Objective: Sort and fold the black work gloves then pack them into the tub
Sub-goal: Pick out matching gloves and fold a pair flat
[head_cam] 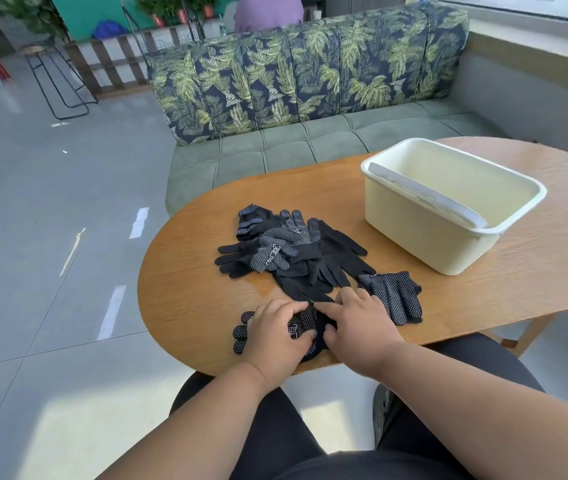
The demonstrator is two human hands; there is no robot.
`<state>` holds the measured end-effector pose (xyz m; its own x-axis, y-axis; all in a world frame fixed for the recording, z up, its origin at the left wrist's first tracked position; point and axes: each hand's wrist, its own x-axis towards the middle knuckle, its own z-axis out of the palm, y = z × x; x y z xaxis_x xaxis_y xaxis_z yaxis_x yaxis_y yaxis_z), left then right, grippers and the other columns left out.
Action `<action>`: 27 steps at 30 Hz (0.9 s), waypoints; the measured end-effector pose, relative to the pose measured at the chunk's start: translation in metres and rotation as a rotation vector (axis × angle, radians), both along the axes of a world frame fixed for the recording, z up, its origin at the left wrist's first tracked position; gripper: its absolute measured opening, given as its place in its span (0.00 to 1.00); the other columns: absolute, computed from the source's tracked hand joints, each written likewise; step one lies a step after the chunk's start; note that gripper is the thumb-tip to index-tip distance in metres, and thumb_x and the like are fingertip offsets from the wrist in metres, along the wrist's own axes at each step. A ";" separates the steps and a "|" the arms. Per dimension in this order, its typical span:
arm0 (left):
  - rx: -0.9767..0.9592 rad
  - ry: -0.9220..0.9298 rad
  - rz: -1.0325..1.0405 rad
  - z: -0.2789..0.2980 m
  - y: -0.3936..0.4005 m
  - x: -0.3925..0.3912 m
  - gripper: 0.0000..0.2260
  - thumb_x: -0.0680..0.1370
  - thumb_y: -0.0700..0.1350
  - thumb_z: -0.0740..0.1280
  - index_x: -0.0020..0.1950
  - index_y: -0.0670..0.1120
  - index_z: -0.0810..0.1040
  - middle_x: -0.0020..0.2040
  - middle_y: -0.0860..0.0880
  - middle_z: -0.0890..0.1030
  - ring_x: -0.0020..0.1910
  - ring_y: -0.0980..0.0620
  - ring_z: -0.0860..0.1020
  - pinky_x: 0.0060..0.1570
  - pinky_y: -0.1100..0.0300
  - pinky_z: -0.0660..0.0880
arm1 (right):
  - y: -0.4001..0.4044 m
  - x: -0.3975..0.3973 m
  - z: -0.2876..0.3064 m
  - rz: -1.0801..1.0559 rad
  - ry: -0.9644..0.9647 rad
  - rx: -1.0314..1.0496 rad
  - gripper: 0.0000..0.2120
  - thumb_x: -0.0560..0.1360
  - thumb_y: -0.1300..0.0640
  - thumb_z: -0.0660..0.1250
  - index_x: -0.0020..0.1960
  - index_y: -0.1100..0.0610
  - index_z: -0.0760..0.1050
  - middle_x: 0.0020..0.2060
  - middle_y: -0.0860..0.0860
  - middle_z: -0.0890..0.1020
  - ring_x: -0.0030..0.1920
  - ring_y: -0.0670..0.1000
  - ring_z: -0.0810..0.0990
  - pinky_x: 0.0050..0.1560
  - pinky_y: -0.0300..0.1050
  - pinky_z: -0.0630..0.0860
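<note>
I see both hands on one dotted black glove [301,329] at the near edge of the wooden table [483,299]: the left hand [272,336] lies over it with fingers curled onto the fabric, and the right hand [358,323] pinches its far edge, forefinger stretched left. A loose pile of gloves [293,251] sits just beyond, a folded pair [393,294] lies right of my hands, and the cream tub [414,233] stands far right.
</note>
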<state>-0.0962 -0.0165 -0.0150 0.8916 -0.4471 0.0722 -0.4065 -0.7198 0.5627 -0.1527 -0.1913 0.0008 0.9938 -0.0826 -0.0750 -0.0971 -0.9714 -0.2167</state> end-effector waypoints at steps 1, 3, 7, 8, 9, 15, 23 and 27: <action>0.019 -0.005 -0.013 -0.001 0.000 0.000 0.23 0.77 0.56 0.72 0.72 0.58 0.77 0.66 0.61 0.76 0.68 0.57 0.70 0.72 0.58 0.63 | 0.000 -0.001 0.000 -0.001 -0.015 0.001 0.25 0.79 0.46 0.57 0.76 0.41 0.69 0.60 0.51 0.74 0.63 0.57 0.71 0.66 0.54 0.67; 0.062 -0.008 -0.041 -0.004 0.000 0.000 0.24 0.78 0.56 0.71 0.75 0.58 0.75 0.70 0.60 0.75 0.71 0.55 0.68 0.74 0.55 0.63 | -0.001 -0.003 -0.001 0.000 -0.033 0.014 0.24 0.78 0.46 0.59 0.74 0.42 0.72 0.59 0.50 0.75 0.62 0.57 0.72 0.65 0.55 0.68; 0.148 -0.011 -0.087 -0.003 0.003 0.000 0.26 0.81 0.58 0.67 0.79 0.58 0.70 0.75 0.59 0.70 0.76 0.54 0.63 0.77 0.54 0.58 | -0.003 -0.004 0.001 0.031 -0.141 0.014 0.18 0.76 0.48 0.65 0.65 0.41 0.79 0.53 0.49 0.77 0.56 0.56 0.75 0.59 0.55 0.73; 0.167 -0.010 -0.100 -0.002 0.004 0.000 0.26 0.82 0.58 0.65 0.80 0.58 0.69 0.76 0.59 0.69 0.77 0.54 0.61 0.77 0.55 0.57 | -0.003 -0.004 0.000 0.053 -0.164 0.012 0.15 0.75 0.49 0.66 0.60 0.41 0.81 0.50 0.48 0.77 0.53 0.56 0.76 0.56 0.55 0.74; 0.178 -0.005 -0.111 -0.002 0.005 -0.001 0.26 0.83 0.58 0.65 0.81 0.57 0.67 0.77 0.58 0.68 0.77 0.54 0.60 0.78 0.55 0.56 | -0.002 -0.005 0.000 0.076 -0.173 0.008 0.13 0.75 0.50 0.66 0.57 0.41 0.83 0.48 0.48 0.76 0.51 0.56 0.75 0.54 0.55 0.75; 0.012 0.003 -0.042 0.013 0.025 -0.002 0.17 0.81 0.51 0.66 0.70 0.60 0.79 0.67 0.62 0.74 0.69 0.58 0.66 0.73 0.61 0.62 | 0.000 -0.007 0.004 0.102 -0.127 0.036 0.16 0.78 0.46 0.59 0.56 0.41 0.84 0.47 0.46 0.75 0.54 0.54 0.73 0.58 0.52 0.70; 0.260 0.150 0.347 0.054 0.078 -0.018 0.11 0.77 0.58 0.70 0.41 0.52 0.80 0.43 0.56 0.81 0.43 0.56 0.78 0.43 0.57 0.78 | 0.005 -0.006 0.006 0.096 -0.113 0.033 0.16 0.81 0.40 0.57 0.54 0.43 0.83 0.48 0.46 0.74 0.55 0.52 0.71 0.60 0.51 0.69; 0.342 0.235 0.332 0.055 0.077 -0.030 0.13 0.76 0.61 0.71 0.44 0.51 0.82 0.42 0.54 0.83 0.43 0.53 0.81 0.45 0.55 0.80 | 0.009 -0.005 0.009 0.095 -0.089 0.018 0.14 0.81 0.41 0.60 0.57 0.43 0.82 0.51 0.47 0.76 0.57 0.53 0.72 0.63 0.52 0.70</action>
